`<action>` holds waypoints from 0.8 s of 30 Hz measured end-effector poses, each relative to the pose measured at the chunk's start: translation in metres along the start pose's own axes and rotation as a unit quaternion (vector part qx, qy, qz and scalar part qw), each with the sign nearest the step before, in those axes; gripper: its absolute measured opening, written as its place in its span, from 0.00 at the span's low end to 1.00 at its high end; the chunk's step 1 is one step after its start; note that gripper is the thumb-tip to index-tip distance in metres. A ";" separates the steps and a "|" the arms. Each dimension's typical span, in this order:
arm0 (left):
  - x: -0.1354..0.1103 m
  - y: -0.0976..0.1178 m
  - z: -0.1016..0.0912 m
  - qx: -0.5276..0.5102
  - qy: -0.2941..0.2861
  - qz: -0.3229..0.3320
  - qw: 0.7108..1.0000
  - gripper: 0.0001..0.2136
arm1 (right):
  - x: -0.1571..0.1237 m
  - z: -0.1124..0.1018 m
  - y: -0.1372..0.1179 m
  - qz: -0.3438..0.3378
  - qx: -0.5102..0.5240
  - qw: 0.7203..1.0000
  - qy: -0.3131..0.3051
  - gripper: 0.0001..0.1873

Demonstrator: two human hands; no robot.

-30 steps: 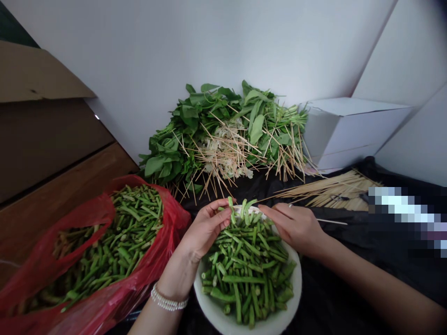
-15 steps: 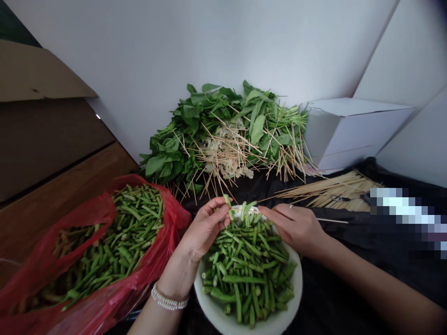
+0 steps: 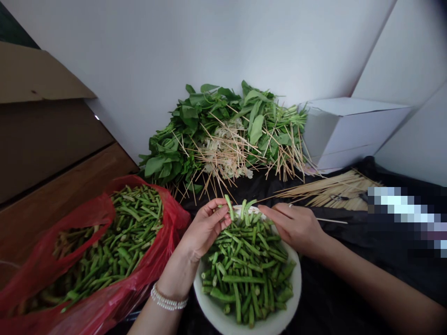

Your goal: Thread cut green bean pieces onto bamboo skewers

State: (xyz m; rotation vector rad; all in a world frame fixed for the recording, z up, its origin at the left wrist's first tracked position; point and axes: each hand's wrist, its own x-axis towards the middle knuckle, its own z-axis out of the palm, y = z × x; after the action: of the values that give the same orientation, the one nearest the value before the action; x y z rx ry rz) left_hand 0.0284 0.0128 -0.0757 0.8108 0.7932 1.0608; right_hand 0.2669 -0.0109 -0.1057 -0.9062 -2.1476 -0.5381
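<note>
A white bowl point(image 3: 209, 311) heaped with cut green bean pieces point(image 3: 248, 263) sits in front of me on a black cloth. My left hand point(image 3: 204, 228) hovers at the bowl's far left edge, fingers pinched on one short bean piece point(image 3: 229, 207) that sticks up. My right hand point(image 3: 295, 225) rests at the bowl's far right edge, fingers curled together over a thin wooden skewer point(image 3: 331, 221) that points right; its fingertips touch the beans.
A red plastic bag point(image 3: 87, 298) of long green beans lies to the left. Leafy greens point(image 3: 195, 125) mixed with skewers are piled against the wall. A bundle of bamboo skewers point(image 3: 331, 190) and a white box point(image 3: 349, 128) lie at right. Brown cardboard point(image 3: 45, 139) stands at left.
My left hand's fingers have shifted slightly, tilting the pinched bean piece upward. My right hand has hardly moved.
</note>
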 end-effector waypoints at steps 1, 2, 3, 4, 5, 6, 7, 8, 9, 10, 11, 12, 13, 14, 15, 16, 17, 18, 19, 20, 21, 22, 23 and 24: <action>0.000 0.000 0.000 0.004 0.002 0.001 1.000 0.12 | 0.000 0.000 0.000 -0.001 -0.001 1.000 0.000 0.16; 0.000 0.000 0.000 0.009 0.005 0.003 1.000 0.13 | 0.000 0.000 0.000 -0.002 -0.002 1.000 0.000 0.16; 0.000 0.000 0.000 0.014 0.007 0.005 1.000 0.13 | 0.000 0.000 0.000 -0.002 -0.002 1.000 0.000 0.16; 0.000 0.000 0.001 0.019 0.008 0.008 1.000 0.14 | 0.000 0.000 0.000 -0.002 -0.001 1.000 0.001 0.16; 0.000 0.000 0.001 0.023 0.009 0.012 1.000 0.13 | 0.001 0.000 0.000 -0.001 0.001 1.000 0.001 0.16; 0.000 0.000 0.001 0.025 0.008 0.015 1.000 0.13 | 0.001 0.000 0.000 0.001 0.004 1.000 0.003 0.15; -0.001 0.000 0.001 0.027 0.004 0.019 0.999 0.13 | 0.000 0.000 0.000 0.003 0.006 1.000 0.003 0.15; -0.001 0.000 0.002 0.029 0.000 0.021 0.999 0.12 | 0.000 0.001 0.000 0.004 0.009 1.000 0.003 0.14; -0.001 0.000 0.002 0.032 -0.005 0.023 0.999 0.12 | 0.000 0.001 0.000 0.005 0.011 1.000 0.001 0.14; -0.001 -0.001 0.002 0.036 -0.006 0.027 0.999 0.13 | 0.000 0.001 0.000 0.004 0.011 1.000 0.000 0.14; -0.001 -0.001 0.002 0.040 -0.004 0.031 0.999 0.13 | 0.000 0.001 0.000 0.003 0.009 1.000 0.000 0.15; 0.000 -0.001 0.002 0.045 0.002 0.033 0.998 0.13 | 0.000 0.001 0.000 0.002 0.008 1.000 -0.001 0.15; 0.000 -0.002 0.002 0.050 0.009 0.033 0.998 0.13 | 0.000 0.001 0.000 0.000 0.008 1.000 -0.001 0.15; 0.000 -0.002 0.002 0.055 0.017 0.033 0.998 0.13 | 0.000 0.001 0.000 -0.002 0.009 1.000 -0.001 0.15; 0.001 -0.003 0.001 0.061 0.023 0.032 0.997 0.14 | 0.000 0.000 0.000 -0.003 0.010 1.000 -0.002 0.15; 0.001 -0.003 0.001 0.066 0.027 0.032 0.997 0.14 | 0.000 0.000 0.000 -0.004 0.014 1.000 -0.003 0.15; 0.002 -0.003 0.001 0.069 0.030 0.031 0.997 0.15 | 0.000 0.000 -0.001 -0.004 0.017 1.000 -0.005 0.15; 0.002 -0.004 0.001 0.068 0.031 0.031 0.997 0.14 | 0.000 0.000 -0.001 -0.003 0.020 1.000 -0.005 0.15; 0.002 -0.003 0.001 0.065 0.031 0.029 0.997 0.14 | 0.000 0.000 -0.001 -0.002 0.025 1.000 -0.005 0.15; 0.001 -0.003 0.001 0.060 0.029 0.024 0.997 0.14 | -0.001 0.001 -0.001 0.000 0.030 1.000 -0.006 0.15; 0.001 -0.003 0.001 0.054 0.026 0.017 0.998 0.14 | -0.001 0.001 -0.001 0.001 0.037 0.999 -0.007 0.15; 0.001 -0.002 0.002 0.049 0.021 0.009 0.999 0.14 | -0.002 0.001 -0.001 0.001 0.043 0.999 -0.008 0.15; 0.000 -0.002 0.002 0.044 0.017 0.002 0.999 0.14 | -0.003 0.001 -0.001 -0.001 0.048 0.999 -0.009 0.15; -0.001 -0.001 0.003 0.042 0.014 -0.005 0.999 0.14 | -0.003 0.002 -0.001 -0.004 0.050 0.999 -0.011 0.15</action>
State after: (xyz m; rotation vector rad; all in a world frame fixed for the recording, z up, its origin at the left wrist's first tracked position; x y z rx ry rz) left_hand 0.0311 0.0113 -0.0753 0.8638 0.8693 1.0385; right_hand 0.2672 -0.0118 -0.1093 -0.8524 -2.1777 -0.4236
